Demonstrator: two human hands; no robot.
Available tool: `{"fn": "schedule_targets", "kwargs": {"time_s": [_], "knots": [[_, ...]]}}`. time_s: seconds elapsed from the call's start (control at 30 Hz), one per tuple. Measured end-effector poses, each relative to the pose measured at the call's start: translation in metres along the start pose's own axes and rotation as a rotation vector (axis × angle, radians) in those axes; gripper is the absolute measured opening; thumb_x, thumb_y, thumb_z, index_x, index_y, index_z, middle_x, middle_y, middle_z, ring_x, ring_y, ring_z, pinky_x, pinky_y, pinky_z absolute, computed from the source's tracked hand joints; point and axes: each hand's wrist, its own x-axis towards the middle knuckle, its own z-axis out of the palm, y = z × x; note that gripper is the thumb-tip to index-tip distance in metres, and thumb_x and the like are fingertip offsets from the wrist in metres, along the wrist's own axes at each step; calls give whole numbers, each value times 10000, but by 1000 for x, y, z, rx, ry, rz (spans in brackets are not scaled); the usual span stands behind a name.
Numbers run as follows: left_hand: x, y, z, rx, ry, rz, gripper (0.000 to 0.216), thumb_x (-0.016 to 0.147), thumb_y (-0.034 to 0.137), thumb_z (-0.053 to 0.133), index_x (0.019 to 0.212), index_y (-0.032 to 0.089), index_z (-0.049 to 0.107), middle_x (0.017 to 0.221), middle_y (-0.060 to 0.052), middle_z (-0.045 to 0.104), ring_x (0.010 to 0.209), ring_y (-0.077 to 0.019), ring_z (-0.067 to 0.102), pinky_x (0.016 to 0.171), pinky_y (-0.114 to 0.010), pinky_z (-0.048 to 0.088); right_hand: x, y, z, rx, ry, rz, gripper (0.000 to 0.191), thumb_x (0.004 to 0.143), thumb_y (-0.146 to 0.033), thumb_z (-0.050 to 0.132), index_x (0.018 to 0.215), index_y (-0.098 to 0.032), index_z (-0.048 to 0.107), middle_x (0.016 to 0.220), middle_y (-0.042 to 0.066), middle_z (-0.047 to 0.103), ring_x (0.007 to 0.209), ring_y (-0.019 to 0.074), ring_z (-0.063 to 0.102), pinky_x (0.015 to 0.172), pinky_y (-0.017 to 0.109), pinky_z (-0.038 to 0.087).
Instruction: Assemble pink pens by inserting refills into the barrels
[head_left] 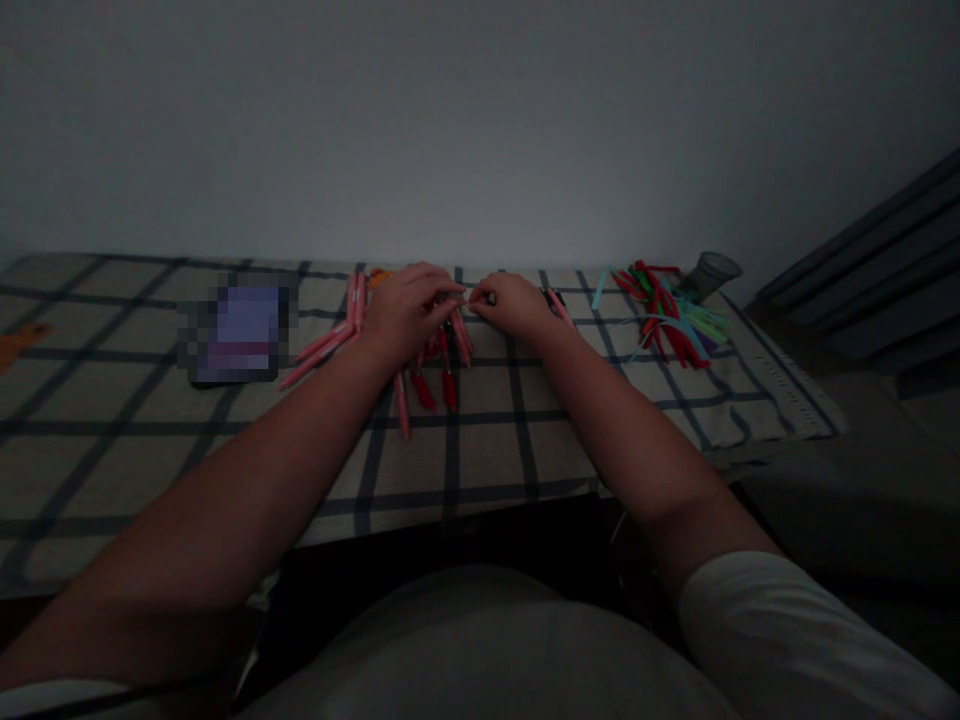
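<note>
My left hand (411, 308) and my right hand (512, 303) meet at the far middle of the checked cloth (525, 440). Both are curled, their fingertips pinching a small pale thing (466, 296) between them; I cannot make out what it is. Under and beside my left hand lies a loose heap of pink and red pens (427, 365). A few more pink pens (330, 340) fan out to the left of it.
A pile of red, green and blue strips (667, 312) lies at the far right, with a tipped clear cup (712, 270) behind it. A blurred-out flat object (238, 330) rests to the left. An orange shape (19, 345) sits at the far left edge. A wall stands close behind.
</note>
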Motion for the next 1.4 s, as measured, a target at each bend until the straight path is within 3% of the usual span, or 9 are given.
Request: {"fn": "schedule_targets", "kwargs": {"time_s": [0.13, 0.37, 0.87, 1.4], "knots": [[1, 0, -1, -25, -16, 0, 188, 1018, 209, 785, 1171, 261, 880, 1189, -67, 862, 1138, -251, 781, 1047, -407, 625, 2, 4, 5, 85, 89, -66, 349, 1058, -265, 683, 1344, -155, 849, 1319, 150, 848, 1195, 301, 739, 1016, 367, 507], [2, 3, -3, -16, -29, -33, 154, 1009, 214, 808, 1134, 271, 877, 1177, -62, 874, 1145, -265, 792, 1066, -435, 627, 5, -5, 4, 165, 90, -186, 466, 1049, -251, 686, 1499, -162, 767, 1392, 163, 816, 1259, 306, 705, 1129, 397, 517], [0, -1, 2, -67, -9, 43, 178, 1014, 247, 848, 1187, 279, 876, 1136, -53, 871, 1075, -239, 783, 984, -393, 630, 4, -9, 6, 91, 75, -277, 307, 1085, -259, 669, 1318, -213, 864, 1316, 135, 837, 1247, 304, 701, 1098, 380, 507], [-1, -9, 7, 21, 23, 74, 229, 1013, 282, 840, 1237, 293, 886, 1166, -64, 853, 1103, -258, 761, 1004, -419, 602, 0, -17, 1, 83, 89, -219, 328, 1079, -230, 702, 1361, -170, 858, 1318, 147, 853, 1235, 292, 746, 1104, 356, 517]]}}
